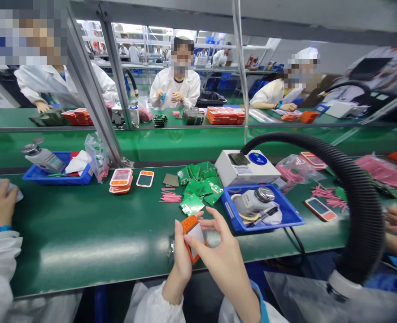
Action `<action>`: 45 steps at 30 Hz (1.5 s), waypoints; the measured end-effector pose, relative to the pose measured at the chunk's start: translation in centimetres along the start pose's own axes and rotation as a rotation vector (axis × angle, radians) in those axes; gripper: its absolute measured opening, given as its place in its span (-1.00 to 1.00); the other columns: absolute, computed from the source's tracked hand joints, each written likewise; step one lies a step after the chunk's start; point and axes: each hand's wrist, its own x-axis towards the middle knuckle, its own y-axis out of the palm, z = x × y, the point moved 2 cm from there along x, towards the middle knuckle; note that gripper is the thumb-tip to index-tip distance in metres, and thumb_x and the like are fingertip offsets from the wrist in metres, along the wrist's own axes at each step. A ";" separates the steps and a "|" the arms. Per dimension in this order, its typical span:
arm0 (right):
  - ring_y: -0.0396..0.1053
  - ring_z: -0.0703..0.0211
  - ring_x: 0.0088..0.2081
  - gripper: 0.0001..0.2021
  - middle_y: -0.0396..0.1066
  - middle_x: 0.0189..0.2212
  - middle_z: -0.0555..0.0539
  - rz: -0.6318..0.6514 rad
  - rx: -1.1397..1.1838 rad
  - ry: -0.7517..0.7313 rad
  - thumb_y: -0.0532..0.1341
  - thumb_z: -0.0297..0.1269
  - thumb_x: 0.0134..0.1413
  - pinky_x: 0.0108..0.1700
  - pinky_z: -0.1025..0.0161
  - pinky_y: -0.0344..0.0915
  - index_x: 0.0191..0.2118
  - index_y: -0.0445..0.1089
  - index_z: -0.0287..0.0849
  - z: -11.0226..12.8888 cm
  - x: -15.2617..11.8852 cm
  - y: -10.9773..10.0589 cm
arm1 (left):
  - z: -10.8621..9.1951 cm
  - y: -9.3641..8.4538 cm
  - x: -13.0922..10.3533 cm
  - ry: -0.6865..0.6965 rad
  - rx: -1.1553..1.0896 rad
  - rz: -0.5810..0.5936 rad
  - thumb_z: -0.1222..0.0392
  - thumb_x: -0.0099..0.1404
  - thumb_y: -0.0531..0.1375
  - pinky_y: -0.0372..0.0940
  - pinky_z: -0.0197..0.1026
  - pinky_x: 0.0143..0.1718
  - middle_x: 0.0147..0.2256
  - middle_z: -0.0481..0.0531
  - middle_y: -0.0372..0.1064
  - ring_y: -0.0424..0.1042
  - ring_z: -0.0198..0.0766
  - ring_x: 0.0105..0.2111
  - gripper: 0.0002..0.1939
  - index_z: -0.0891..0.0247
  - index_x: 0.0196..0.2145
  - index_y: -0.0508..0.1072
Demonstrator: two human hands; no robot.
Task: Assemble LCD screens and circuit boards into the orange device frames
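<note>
My left hand (182,258) is closed round the left side of an orange casing (193,235) with a pale panel, near the table's front edge. My right hand (220,246) touches the same casing from the right, its thumb on the panel and other fingers raised apart. Just beyond lie green circuit boards (192,204), pink strips (170,196) and grey square pieces (170,180). Further left are one orange-and-white casing (145,179) with a dark screen and a stack of similar casings (120,179).
A blue tray (230,215) with a bottle and pen stands right, before a white box (225,170). A black hose (356,188) arches at right. Another blue tray (33,177) is at left. Co-workers' hands show at both sides; others sit across the table (117,224).
</note>
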 end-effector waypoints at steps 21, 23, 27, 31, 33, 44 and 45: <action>0.49 0.13 -0.25 -0.83 0.55 -0.34 0.01 -0.030 -0.280 -0.893 0.10 -0.41 0.24 0.17 -0.13 0.18 -0.17 0.41 -0.08 -0.2 -0.9 -1.0 | -2.4 -1.0 -0.9 -0.185 0.059 -0.074 -0.34 0.21 0.06 0.39 -0.11 -0.25 -0.17 0.34 0.51 0.51 0.00 -0.22 -0.27 0.47 -0.11 0.49; 0.43 0.16 -0.34 -0.81 0.49 -0.43 0.00 -0.125 -0.316 -0.798 0.08 -0.39 0.25 0.05 -0.03 0.28 -0.31 0.42 -0.10 0.5 1.5 -0.4 | -3.1 -1.7 -1.4 -0.141 0.089 -0.124 -0.22 0.22 0.14 0.42 -0.05 -0.31 -0.10 0.33 0.49 0.53 0.04 -0.24 -0.40 0.41 -0.08 0.45; 0.36 0.10 -0.19 -0.78 0.48 -0.28 -0.10 0.030 -0.616 -0.765 0.05 -0.34 0.29 -0.06 0.08 0.23 -0.26 0.45 -0.16 1.5 8.0 3.4 | -5.2 -3.3 -3.0 -0.041 0.124 -0.187 0.20 0.12 0.29 0.46 0.00 -0.25 -0.01 0.27 0.44 0.53 0.07 -0.19 -0.59 0.31 -0.07 0.37; 0.32 0.07 -0.15 -0.80 0.43 -0.30 -0.10 0.205 -0.768 -0.802 0.13 -0.45 0.20 0.00 -0.01 0.14 -0.42 0.43 -0.21 1.1 12.4 8.0 | -6.5 -5.0 -4.5 0.044 0.167 -0.269 0.25 0.11 0.30 0.44 0.08 -0.16 -0.05 0.28 0.46 0.54 0.04 -0.20 -0.51 0.27 -0.03 0.24; 0.33 0.09 -0.12 -0.87 0.41 -0.28 -0.07 0.254 -0.838 -0.805 0.17 -0.41 0.18 0.01 -0.01 0.18 -0.39 0.41 -0.24 0.5 13.4 9.6 | -6.8 -5.6 -5.0 0.069 0.174 -0.300 0.22 0.11 0.31 0.42 0.12 -0.13 -0.02 0.28 0.43 0.54 0.03 -0.20 -0.47 0.23 -0.02 0.18; 0.27 0.05 -0.02 -0.91 0.37 -0.16 -0.05 0.281 -1.027 -0.909 0.15 -0.44 0.17 0.15 -0.10 0.03 -0.22 0.39 -0.22 -1.0 13.5 10.3 | -6.8 -5.4 -5.5 -0.021 0.209 -0.161 0.19 0.14 0.30 0.42 0.16 -0.14 0.01 0.23 0.40 0.53 0.08 -0.18 -0.58 0.22 -0.06 0.29; 0.25 0.05 -0.03 -0.89 0.36 -0.17 -0.06 0.275 -1.029 -0.916 0.13 -0.48 0.17 0.16 -0.09 -0.01 -0.22 0.39 -0.23 -1.0 13.5 10.3 | -6.6 -5.5 -5.5 -0.034 0.207 -0.146 0.19 0.13 0.31 0.43 0.15 -0.16 -0.02 0.22 0.42 0.52 0.10 -0.17 -0.56 0.21 -0.05 0.30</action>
